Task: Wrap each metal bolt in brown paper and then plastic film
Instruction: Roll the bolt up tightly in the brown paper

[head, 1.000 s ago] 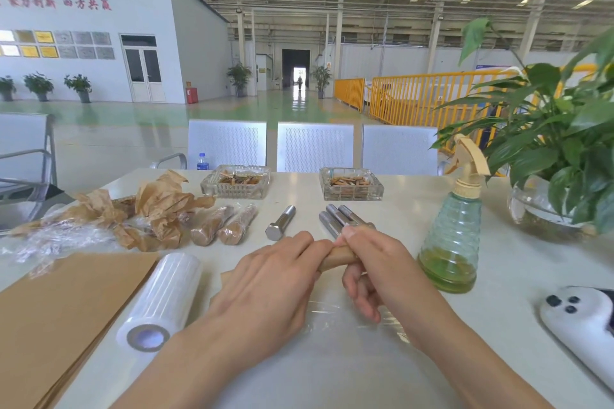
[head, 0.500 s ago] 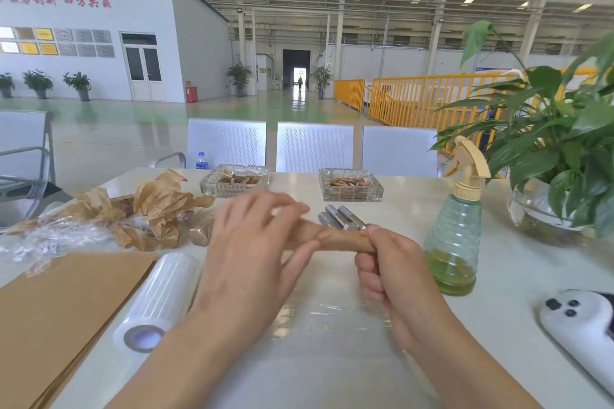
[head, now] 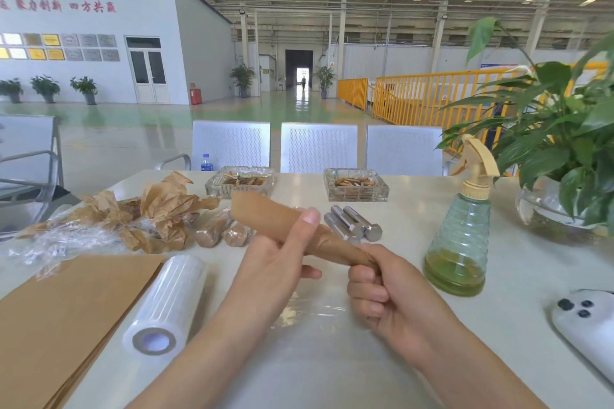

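Observation:
Both hands hold a bolt rolled in brown paper above the table, tilted up to the left. My left hand grips its middle, thumb on top. My right hand is curled round the twisted lower right end. The paper's far left end flares open. A sheet of plastic film lies flat on the table under the hands. Three bare metal bolts lie behind the hands. Two bolts wrapped in paper and film lie to the left. A film roll and a stack of brown paper sheets are at the near left.
Crumpled brown paper and film pile up at the far left. Two glass ashtrays stand at the back. A green spray bottle, a potted plant in a glass bowl and a white device are on the right.
The paper-wrapped bolt has been lifted off the table and tilted. My left hand moved from over the roll to gripping its middle; my right hand has twisted the right end tight.

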### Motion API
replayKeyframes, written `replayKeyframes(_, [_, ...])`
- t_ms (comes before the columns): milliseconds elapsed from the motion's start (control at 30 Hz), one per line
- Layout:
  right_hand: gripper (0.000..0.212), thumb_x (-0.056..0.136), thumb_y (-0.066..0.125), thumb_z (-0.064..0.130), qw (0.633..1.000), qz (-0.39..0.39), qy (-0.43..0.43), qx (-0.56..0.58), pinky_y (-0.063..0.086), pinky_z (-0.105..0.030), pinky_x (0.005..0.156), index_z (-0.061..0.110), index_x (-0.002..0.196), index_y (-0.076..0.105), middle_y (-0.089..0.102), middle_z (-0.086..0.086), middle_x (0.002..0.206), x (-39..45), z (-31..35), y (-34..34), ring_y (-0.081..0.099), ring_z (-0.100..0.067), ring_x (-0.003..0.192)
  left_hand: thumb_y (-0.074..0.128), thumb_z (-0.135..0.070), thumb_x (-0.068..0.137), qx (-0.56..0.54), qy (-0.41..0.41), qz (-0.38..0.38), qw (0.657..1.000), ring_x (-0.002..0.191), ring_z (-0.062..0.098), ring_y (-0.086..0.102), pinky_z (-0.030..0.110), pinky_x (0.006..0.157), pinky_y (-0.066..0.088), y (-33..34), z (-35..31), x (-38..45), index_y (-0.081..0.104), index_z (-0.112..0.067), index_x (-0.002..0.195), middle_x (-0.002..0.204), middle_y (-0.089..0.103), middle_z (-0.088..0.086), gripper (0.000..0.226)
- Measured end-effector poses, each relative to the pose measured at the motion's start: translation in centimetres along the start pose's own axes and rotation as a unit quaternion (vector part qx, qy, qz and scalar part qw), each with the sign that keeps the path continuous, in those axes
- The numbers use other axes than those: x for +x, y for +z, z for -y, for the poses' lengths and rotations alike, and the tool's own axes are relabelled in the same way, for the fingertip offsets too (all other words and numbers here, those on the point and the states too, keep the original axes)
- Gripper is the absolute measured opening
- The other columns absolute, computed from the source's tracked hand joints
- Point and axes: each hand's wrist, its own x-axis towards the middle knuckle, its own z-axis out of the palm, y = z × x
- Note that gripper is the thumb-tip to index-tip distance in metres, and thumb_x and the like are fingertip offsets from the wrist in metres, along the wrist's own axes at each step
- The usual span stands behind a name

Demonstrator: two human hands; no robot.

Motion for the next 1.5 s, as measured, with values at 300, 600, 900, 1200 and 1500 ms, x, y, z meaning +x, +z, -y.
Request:
replayKeyframes(300, [0.019, 0.101, 0.046, 0.026, 0.980, -0.039, -0.071, -0.183, 0.022, -0.018, 0.037, 0.021, 0.084, 0.054, 0.033, 0.004, 0.055, -0.5, -1.0, 0.8, 0.022, -0.011, 0.040, 0.040, 0.002, 0.096, 0.171, 0.152, -0.029, 0.973, 0.080, 0.008, 0.066, 0.016, 0.069, 0.050, -1.2, 0.7, -0.2, 0.062, -0.020, 0.096, 0.088, 0.072, -0.005, 0.031])
replayKeyframes(600, [0.029, 0.103, 0.037, 0.026, 0.950, -0.008, -0.108, -0.294, 0.016, -0.019, 0.042, 0.017, 0.083, 0.057, 0.031, 0.002, 0.053, -1.2, -1.2, 0.8, 0.021, -0.012, 0.041, 0.010, -0.090, 0.076, 0.606, 0.190, 0.077, 0.769, 0.065, 0.021, 0.046, 0.035, 0.053, 0.028, -1.9, 1.6, -0.2, 0.038, -0.028, 0.070, 0.063, 0.048, -0.005, 0.068])
replayKeyframes(900, [0.014, 0.102, 0.044, 0.034, 0.921, 0.030, -0.138, -0.363, 0.025, -0.016, 0.037, 0.033, 0.104, 0.058, 0.049, 0.011, 0.047, -0.6, -1.2, 0.1, 0.033, -0.008, 0.037, -0.004, -0.089, 0.075, 0.606, 0.223, 0.144, 0.750, 0.083, 0.029, 0.065, 0.038, 0.061, 0.032, -2.4, 2.1, -0.4, 0.033, -0.044, 0.119, 0.075, 0.062, -0.005, 0.072])
replayKeyframes(1200, [0.029, 0.104, 0.033, 0.042, 0.825, 0.048, -0.212, -0.522, 0.048, -0.028, 0.061, 0.043, 0.116, 0.061, 0.067, 0.022, 0.065, -0.3, -1.3, -0.9, 0.057, -0.003, 0.057, 0.028, -0.076, 0.090, 0.535, 0.199, 0.177, 0.802, 0.069, 0.017, 0.047, 0.034, 0.062, 0.037, -3.1, 2.1, 0.4, 0.041, -0.056, 0.119, 0.063, 0.055, -0.016, 0.037])
replayKeyframes(1500, [0.030, 0.092, 0.040, 0.042, 0.684, -0.297, -0.297, -0.596, 0.047, -0.031, 0.065, 0.038, 0.087, 0.069, 0.068, 0.014, 0.077, 0.0, 2.5, -3.5, 0.059, -0.024, 0.086, 0.028, -0.069, 0.097, 0.565, 0.256, 0.235, 0.749, 0.085, 0.013, 0.056, 0.026, 0.064, 0.030, -2.3, 3.5, 0.4, 0.047, -0.039, 0.112, 0.098, 0.068, -0.012, 0.039])
